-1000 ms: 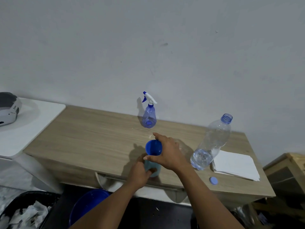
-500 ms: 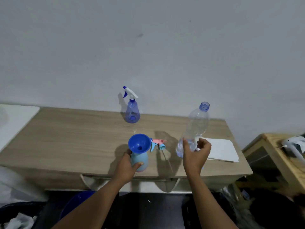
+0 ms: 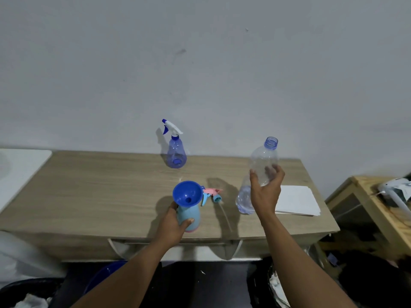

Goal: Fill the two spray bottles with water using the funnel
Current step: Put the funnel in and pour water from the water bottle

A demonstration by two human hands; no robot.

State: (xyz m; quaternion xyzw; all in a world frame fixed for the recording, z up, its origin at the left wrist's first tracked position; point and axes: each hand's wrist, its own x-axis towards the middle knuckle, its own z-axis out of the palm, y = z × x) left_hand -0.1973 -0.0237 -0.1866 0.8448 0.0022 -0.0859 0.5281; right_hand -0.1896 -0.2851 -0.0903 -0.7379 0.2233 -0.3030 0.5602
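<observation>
Head view: the left hand [image 3: 171, 223] grasps a light-blue spray bottle [image 3: 191, 215] standing upright near the front edge of the wooden table [image 3: 100, 185], with a blue funnel [image 3: 188, 193] seated in its open neck. The right hand [image 3: 264, 194] grips a clear water bottle [image 3: 263, 163], uncapped and leaning right, with a little water pooled at its base. A pink-and-blue spray head [image 3: 212, 194] lies on the table just right of the funnel. A second, translucent blue spray bottle [image 3: 175, 153] stands far back by the wall, trigger head fitted. White papers [image 3: 298, 201] lie to the right.
</observation>
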